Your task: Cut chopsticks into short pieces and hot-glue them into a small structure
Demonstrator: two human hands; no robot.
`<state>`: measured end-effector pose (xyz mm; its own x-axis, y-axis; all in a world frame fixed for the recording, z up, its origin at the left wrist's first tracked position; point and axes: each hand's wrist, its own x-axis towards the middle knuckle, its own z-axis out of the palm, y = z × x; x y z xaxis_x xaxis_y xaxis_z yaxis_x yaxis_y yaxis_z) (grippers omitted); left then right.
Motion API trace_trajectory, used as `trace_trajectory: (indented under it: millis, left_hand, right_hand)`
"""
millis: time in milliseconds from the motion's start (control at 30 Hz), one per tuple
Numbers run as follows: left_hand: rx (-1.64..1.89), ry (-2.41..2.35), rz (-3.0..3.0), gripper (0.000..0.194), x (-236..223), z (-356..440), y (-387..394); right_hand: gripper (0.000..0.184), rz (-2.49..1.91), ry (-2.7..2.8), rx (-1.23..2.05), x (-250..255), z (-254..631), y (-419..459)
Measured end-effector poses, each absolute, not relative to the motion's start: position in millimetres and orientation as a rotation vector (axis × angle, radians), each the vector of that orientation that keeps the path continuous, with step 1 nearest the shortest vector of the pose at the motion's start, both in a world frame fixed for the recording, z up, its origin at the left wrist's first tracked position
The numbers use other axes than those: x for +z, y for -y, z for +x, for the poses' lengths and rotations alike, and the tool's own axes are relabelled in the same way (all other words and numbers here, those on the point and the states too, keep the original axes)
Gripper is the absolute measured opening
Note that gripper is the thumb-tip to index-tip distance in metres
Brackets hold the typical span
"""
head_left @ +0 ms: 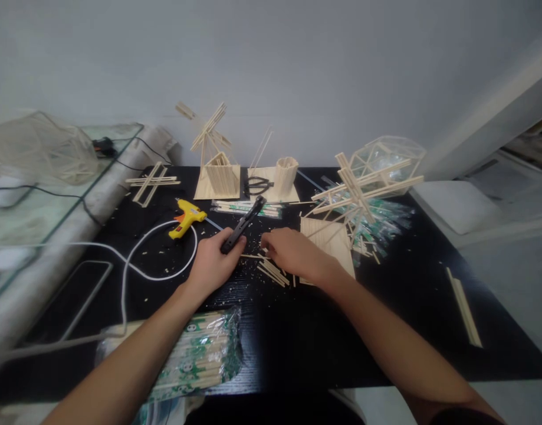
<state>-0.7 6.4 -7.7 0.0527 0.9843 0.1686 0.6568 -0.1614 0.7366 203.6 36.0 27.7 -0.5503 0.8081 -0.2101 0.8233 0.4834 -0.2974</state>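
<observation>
My left hand (215, 260) is closed around a black utility knife (244, 224), which points up and away to the right. A thin wooden stick (252, 256) lies between my hands, just under the left fingers. My right hand (297, 251) hovers low over the table with its fingers bent together; whatever they pinch is hidden. Below it several short cut sticks (273, 273) lie in a loose pile among pale wood crumbs. Beside the right wrist is a flat wooden board (330, 236) under a stick-built structure (357, 189).
A yellow glue gun (187, 218) lies left, its white cable (140, 271) looping over the black table. Stick models (222, 174) on bases and black scissors (258, 186) stand behind. Bagged chopsticks (200, 348) lie in front; more packets (381, 221) are at right, near loose sticks (465, 310).
</observation>
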Motion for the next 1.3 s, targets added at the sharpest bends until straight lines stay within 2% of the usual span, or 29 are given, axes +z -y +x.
trace_trajectory:
  millis: [100, 300, 800, 1067, 1300]
  left_hand:
    - [0.919, -1.644, 1.869, 0.029, -7.2, -0.7, -6.8]
    - [0.92, -1.626, 1.845, 0.031, -7.2, -1.4, -6.8]
    - [0.901, -1.656, 1.86, 0.03, -9.8, -2.1, -8.3]
    - [0.889, -1.643, 1.863, 0.032, -9.0, -2.0, -7.8]
    - [0.9, -1.62, 1.852, 0.033, -9.5, -2.3, -8.0]
  right_hand:
    - [0.028, 1.43, -2.674, -0.576, 20.7, 198.0, -35.0]
    - [0.021, 1.394, -2.655, -0.571, 17.5, 195.4, -32.0]
    - [0.021, 1.38, -2.731, -0.497, 28.4, 191.8, -25.3]
    - [0.022, 1.377, -2.747, -0.547, 31.9, 191.2, -24.0]
    - [0.014, 1.333, -2.772, -0.683, 31.8, 195.8, -19.6]
